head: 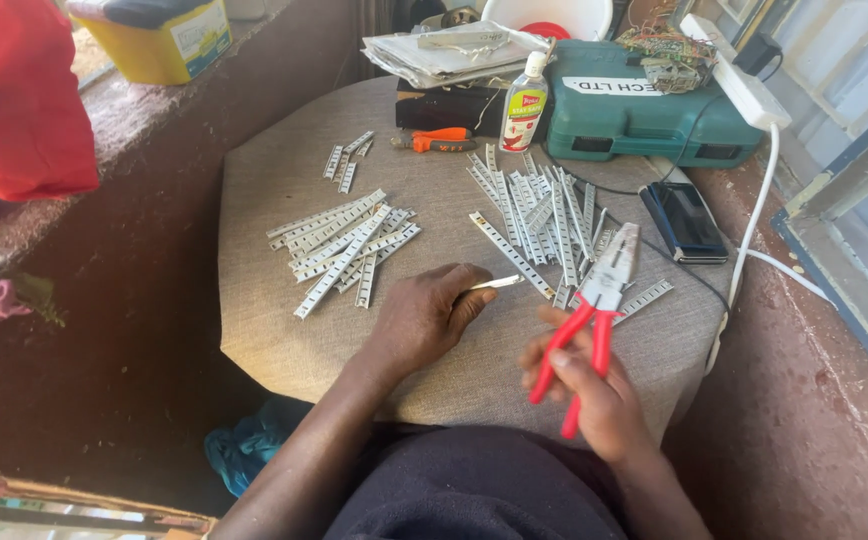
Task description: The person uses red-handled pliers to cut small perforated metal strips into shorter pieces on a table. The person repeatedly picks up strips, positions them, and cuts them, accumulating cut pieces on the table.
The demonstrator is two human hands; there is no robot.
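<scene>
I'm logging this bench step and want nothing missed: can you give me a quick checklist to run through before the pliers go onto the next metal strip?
1. Right hand has a firm grip on the red-handled pliers: ok.
2. Pliers' jaws parted to take a strip: cannot tell, the head is too small to read.
3. Left hand has a strip pinched in its fingers: ok.
4. Strip lined up in the jaws: not ok, it points toward the pliers but stays apart from them.
5. Two piles kept separate, left pile and right pile: ok.
6. Black cable away from the pliers: not ok, it runs close by.
</scene>
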